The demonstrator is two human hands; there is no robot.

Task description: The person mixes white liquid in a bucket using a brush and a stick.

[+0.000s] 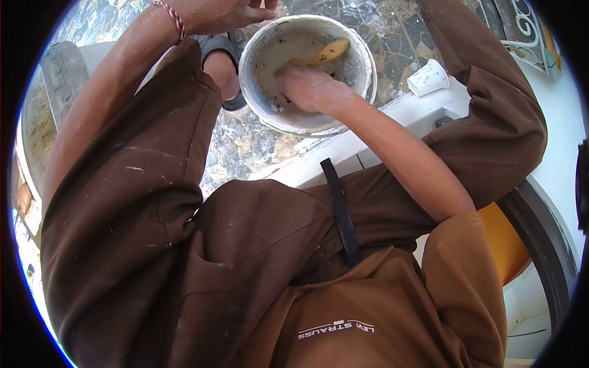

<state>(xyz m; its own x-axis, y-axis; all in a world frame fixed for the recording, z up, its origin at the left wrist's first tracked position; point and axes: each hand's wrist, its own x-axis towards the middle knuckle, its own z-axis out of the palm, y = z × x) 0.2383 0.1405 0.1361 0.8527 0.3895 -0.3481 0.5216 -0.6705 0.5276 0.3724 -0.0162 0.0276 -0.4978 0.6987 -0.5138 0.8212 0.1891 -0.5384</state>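
My right hand (313, 89) is down inside a white bucket (246, 80), in murky greyish liquid with dark specks. A paintbrush (331, 52) with a yellowish handle slants out beside its knuckles. That hand looks closed around the brush's bristle end, though the fingertips and bristles are hidden. My left hand (230, 13), below a red-and-white bracelet (172, 15), hovers by the bucket's upper left rim. Its thumb and a finger show apart with nothing visible between them; the top frame edge cuts off the rest.
A small white cup (428, 78) lies tipped on a pale ledge (392, 116) right of the bucket. Paint-splattered stone paving (239, 138) surrounds the bucket. My sandaled foot (222, 73) is close on its left. White scrolled metalwork (524, 27) stands at upper right.
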